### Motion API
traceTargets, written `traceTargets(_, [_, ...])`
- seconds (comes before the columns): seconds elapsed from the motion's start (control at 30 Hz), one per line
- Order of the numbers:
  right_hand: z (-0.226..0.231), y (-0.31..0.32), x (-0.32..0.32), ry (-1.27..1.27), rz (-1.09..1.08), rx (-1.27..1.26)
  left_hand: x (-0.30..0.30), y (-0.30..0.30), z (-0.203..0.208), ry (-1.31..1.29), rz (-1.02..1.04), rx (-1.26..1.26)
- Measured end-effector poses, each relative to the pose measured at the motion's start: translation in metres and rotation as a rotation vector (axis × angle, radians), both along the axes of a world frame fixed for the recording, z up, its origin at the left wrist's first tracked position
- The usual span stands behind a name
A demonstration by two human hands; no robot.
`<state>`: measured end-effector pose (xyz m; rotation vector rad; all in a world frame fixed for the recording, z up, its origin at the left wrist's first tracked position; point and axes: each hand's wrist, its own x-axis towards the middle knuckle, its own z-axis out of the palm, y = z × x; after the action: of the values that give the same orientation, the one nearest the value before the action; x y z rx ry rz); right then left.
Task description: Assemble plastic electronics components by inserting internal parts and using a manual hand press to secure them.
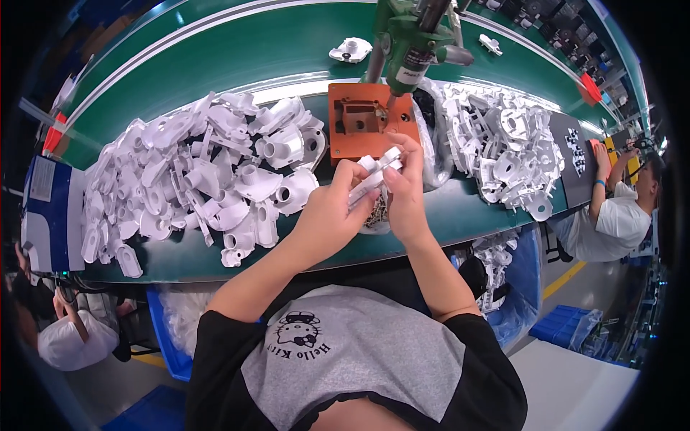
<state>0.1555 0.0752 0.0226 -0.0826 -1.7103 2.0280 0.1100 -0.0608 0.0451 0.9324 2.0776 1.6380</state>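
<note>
Hands: left hand point(333, 210) and right hand point(407, 200) pinch the part point(365, 188), mid-frame.
Part: white; I judge it light, stiff, slick.
Hold: I'd take the long sides, squeezing gently.

Looks like a slim white part point(374, 177) with blocky projections toward its far end; slants up to the right, held between left hand point(336, 207) and right hand point(407, 192).

Green bench point(176, 260) — left heap of white parts point(195, 169), orange fixture point(368, 139), right heap point(507, 149)
</note>
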Motion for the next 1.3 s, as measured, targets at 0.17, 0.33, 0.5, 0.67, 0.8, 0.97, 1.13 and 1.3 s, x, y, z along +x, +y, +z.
traceTargets(0.17, [0.0, 0.037, -0.011, -0.015, 0.027, 0.036, -0.026, 0.008, 0.0, 0.306, -0.009, -0.094])
traceTargets(0.33, [-0.014, 0.152, -0.056, -0.23, -0.495, 0.783, -0.082, 0.035, -0.017, 0.921, 0.025, -0.252])
traceTargets(0.5, [-0.041, 0.193, -0.104, -0.422, -0.422, 1.21, -0.112, 0.064, -0.049, 1.149, 0.016, -0.339])
traceTargets(0.67, [-0.036, 0.192, -0.138, -0.834, -0.308, 1.569, -0.107, 0.07, -0.059, 1.064, 0.011, -0.3])
traceTargets(0.8, [-0.036, 0.188, -0.143, -0.818, -0.353, 1.602, -0.121, 0.065, -0.063, 1.03, -0.091, -0.245])
traceTargets(0.97, [-0.037, 0.184, -0.14, -0.824, -0.396, 1.532, -0.122, 0.066, -0.061, 0.926, -0.155, -0.315])
traceTargets(1.13, [-0.038, 0.197, -0.131, -0.784, -0.409, 1.379, -0.117, 0.068, -0.065, 0.955, -0.101, -0.235])
traceTargets(1.3, [-0.028, 0.183, -0.111, -0.312, -0.39, 0.998, -0.118, 0.067, -0.07, 0.998, -0.067, -0.212])
